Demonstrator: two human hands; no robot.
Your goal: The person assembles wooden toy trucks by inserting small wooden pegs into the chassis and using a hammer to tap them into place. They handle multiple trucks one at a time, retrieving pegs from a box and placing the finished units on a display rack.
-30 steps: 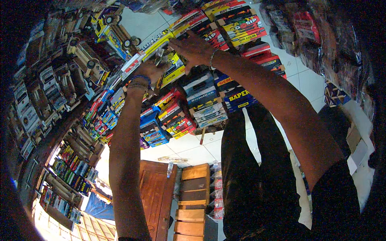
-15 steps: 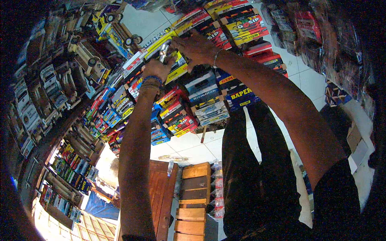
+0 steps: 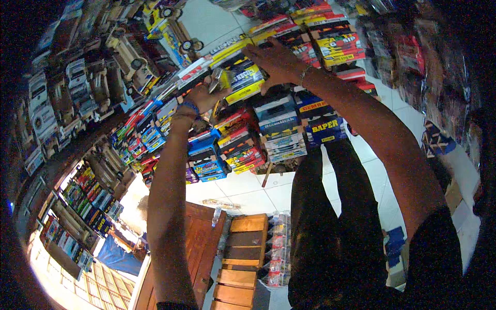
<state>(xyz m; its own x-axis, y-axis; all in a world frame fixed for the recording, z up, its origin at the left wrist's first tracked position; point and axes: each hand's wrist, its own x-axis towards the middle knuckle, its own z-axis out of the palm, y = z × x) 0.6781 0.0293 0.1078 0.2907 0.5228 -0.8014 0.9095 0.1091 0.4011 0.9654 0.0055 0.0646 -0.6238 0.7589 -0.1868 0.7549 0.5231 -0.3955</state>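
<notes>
Toy trucks with coloured, printed panels stand packed in rows on the tiled floor. My right hand [image 3: 279, 63] reaches over a toy truck with a yellow and grey panel [image 3: 245, 82]; its fingers and thumb are spread, the thumb by the panel's right side. My left hand [image 3: 202, 99], with a blue band at the wrist, is at the same truck's left side, thumb stretched toward it. Blur and shadow partly hide its fingertips. Below them stand a red and yellow toy truck [image 3: 243, 155], a blue one [image 3: 209, 164] and a pale grey-blue one [image 3: 281, 137].
Wooden toy trucks [image 3: 124, 54] lie at the far left, and plastic-wrapped ones [image 3: 408, 57] at the far right. Near me are a brown wooden panel [image 3: 194, 230], a slatted wooden piece [image 3: 237, 289] and a clear bottle [image 3: 216, 216]. A dark blue toy truck [image 3: 325, 129] stands before my legs.
My left hand has drawn back left and nearer, uncovering more of the yellow and grey panel. My right hand stays over that truck, its fingers more spread. The whole view has shifted slightly.
</notes>
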